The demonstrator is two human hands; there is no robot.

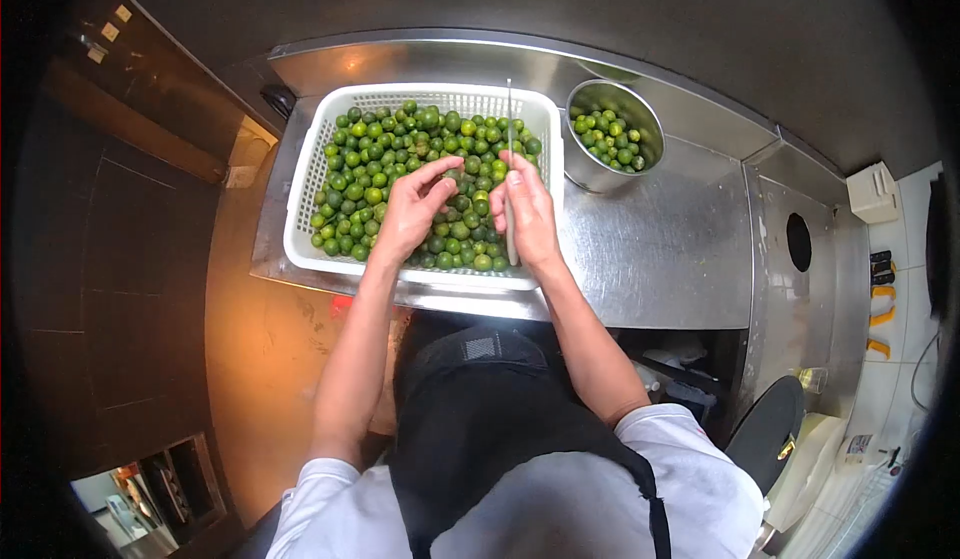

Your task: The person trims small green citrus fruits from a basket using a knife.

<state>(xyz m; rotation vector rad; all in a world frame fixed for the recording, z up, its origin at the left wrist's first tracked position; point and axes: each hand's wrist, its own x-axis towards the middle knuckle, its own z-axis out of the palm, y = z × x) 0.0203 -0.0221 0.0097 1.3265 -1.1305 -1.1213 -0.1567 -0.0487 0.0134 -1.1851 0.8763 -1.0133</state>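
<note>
My left hand [412, 211] is over the middle of a white plastic basket [303, 221] heaped with small green limes [372, 175]. Its thumb and fingers are closed on a single lime [454, 176], partly hidden by the fingertips. To its right, my right hand [528, 209] grips a knife [510, 114] by its pale handle, the narrow blade pointing away from me. Some of the handle is covered by the fingers. Beyond the basket's right side stands a round steel pot [598, 174] with more green limes [608, 139] inside.
The basket and pot rest on a stainless steel counter [665, 249] with a raised back edge. A round dark hole [799, 242] is in the steel section at right. Orange-handled tools [880, 321] hang on the tiled wall. A black round lid [770, 434] stands at lower right.
</note>
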